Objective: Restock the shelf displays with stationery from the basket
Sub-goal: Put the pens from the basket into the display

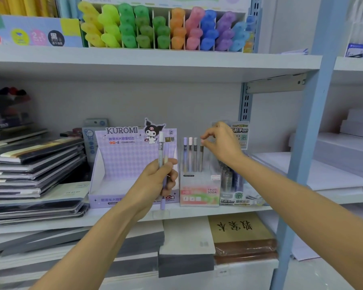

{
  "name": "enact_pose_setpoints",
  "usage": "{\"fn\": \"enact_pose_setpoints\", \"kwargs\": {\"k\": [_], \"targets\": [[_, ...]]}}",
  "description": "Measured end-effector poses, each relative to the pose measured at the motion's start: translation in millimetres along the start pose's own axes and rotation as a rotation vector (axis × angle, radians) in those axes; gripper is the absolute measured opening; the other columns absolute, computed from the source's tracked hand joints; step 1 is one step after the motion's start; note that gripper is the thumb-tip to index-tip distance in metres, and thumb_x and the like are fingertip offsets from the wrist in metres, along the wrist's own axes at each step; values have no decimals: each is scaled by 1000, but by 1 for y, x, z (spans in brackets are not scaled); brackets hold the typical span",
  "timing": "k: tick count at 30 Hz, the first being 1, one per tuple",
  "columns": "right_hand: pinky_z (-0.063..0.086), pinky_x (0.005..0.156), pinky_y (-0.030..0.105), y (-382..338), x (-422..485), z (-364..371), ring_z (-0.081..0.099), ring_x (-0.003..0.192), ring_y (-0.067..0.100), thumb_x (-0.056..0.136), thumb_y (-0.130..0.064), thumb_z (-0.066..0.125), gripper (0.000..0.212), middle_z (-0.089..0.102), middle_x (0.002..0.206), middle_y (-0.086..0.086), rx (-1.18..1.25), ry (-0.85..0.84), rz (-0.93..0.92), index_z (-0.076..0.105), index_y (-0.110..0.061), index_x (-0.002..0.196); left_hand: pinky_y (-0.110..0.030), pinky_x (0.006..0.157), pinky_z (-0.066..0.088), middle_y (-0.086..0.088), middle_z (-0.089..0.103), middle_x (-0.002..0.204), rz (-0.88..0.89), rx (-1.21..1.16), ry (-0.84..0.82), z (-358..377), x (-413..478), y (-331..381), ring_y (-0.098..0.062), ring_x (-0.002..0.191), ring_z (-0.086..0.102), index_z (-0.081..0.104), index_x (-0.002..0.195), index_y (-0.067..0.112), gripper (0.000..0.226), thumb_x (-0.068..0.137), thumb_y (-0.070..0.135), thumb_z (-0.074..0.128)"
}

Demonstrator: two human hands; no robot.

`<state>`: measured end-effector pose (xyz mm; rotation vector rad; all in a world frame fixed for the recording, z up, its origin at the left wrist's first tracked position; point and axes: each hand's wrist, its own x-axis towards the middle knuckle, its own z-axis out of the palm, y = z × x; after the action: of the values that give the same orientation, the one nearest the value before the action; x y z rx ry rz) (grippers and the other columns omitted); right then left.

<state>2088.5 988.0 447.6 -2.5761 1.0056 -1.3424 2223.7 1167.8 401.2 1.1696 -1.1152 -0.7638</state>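
Observation:
My left hand (158,177) is closed around two slim lead tubes (161,150), held upright in front of the purple Kuromi display box (117,164), which looks hollow inside. My right hand (222,143) hovers above the pink Fruit Soda display (199,195), thumb and forefinger pinched at the top of the rightmost lead tube (201,158) standing in it. Three more tubes (190,155) stand to its left. The basket is out of view.
A third lead display (237,185) stands right of the Fruit Soda box. Stacked notebooks (34,164) fill the shelf's left side. Highlighters (166,28) line the shelf above. Paper reams (344,155) lie beyond the blue upright (306,143).

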Motion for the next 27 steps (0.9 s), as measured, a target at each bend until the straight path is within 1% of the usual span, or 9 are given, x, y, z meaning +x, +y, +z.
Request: {"fn": "enact_pose_setpoints", "kwargs": {"k": [2,5,7,9,12,15,18,21,27], "targets": [[42,96,39,1,-3,-1,47,117,25,90,-25,67,22,53,119,11,-52,-40,14,72,-14,108,-20,47,39,3,56,64,-11,17,-14,1,-2,2,-9,52,46,58,116,7,25,105,16,37],[42,94,34,-6,-11,-10,48,107,21,92,-27,64,29,50,114,9,40,-33,9,67,-16,118,-21,50,42,1,59,66,-5,33,-53,3,-6,6,-8,53,49,61,112,5,27,105,15,37],[43,83,24,-19,-19,-22,54,91,14,92,-27,63,28,55,108,4,246,-41,-12,66,-16,118,-21,52,43,0,59,68,6,40,-89,7,-8,9,-8,56,50,62,111,5,28,104,19,39],[46,75,18,-35,-27,-35,60,82,9,93,-30,61,27,65,104,-1,530,-213,-12,66,-17,117,-22,52,43,0,59,68,19,48,-123,13,-10,11,-8,56,50,63,111,5,29,104,22,39],[48,77,26,-53,-38,-45,60,77,8,93,-26,61,18,69,88,-5,704,-459,-46,70,-16,105,-21,51,44,0,61,68,35,72,-168,21,-14,15,-9,54,52,63,112,6,31,104,24,39],[47,72,30,-59,-40,-50,59,71,12,92,-18,63,12,67,80,2,763,-457,-32,69,-9,95,-23,51,46,-4,68,73,30,64,-186,24,-19,20,-14,58,60,62,114,7,33,104,27,39],[49,62,24,-55,-37,-58,61,62,16,93,-13,61,9,68,72,6,898,-316,87,66,-7,88,-21,42,41,-5,68,74,-6,47,-131,19,-22,20,-16,51,58,63,110,7,33,103,29,39],[51,58,22,-45,-33,-68,63,58,16,94,-11,59,12,70,70,8,939,-212,178,65,-2,89,-18,35,21,1,57,67,-50,-2,-26,7,-21,17,-9,37,29,69,101,11,31,102,29,44],[54,62,20,-33,-46,-72,68,68,16,90,-4,62,3,74,82,11,857,-429,182,64,-3,91,-15,31,17,3,67,75,-38,-307,171,-4,-21,21,-5,35,28,74,85,12,16,85,27,68]]}}
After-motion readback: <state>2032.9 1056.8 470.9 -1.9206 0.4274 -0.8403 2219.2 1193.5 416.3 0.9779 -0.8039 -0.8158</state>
